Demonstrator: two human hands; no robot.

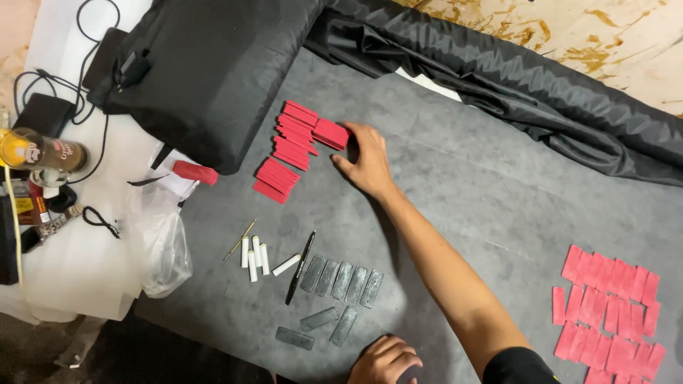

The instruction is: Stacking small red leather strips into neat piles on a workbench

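Note:
My right hand (366, 163) reaches far across the dark grey mat (484, 185), its fingers closed on a small stack of red rectangular pieces (331, 134). Just left of that stack lie overlapping rows of the same red pieces (288, 151). My left hand (384, 359) rests at the near edge of the mat with its fingers curled and nothing seen in it. In front of it lie several grey rectangular plates (341, 281), some in a row and three loose below.
More red pieces (612, 313) are spread at the near right. White short sticks (252, 257), a black pen (300, 267) and a thin yellowish stick (240, 240) lie left of the plates. A black bag (206, 71), black fabric (512, 78), plastic bag (160, 245), can (43, 151) and cables crowd the left and back.

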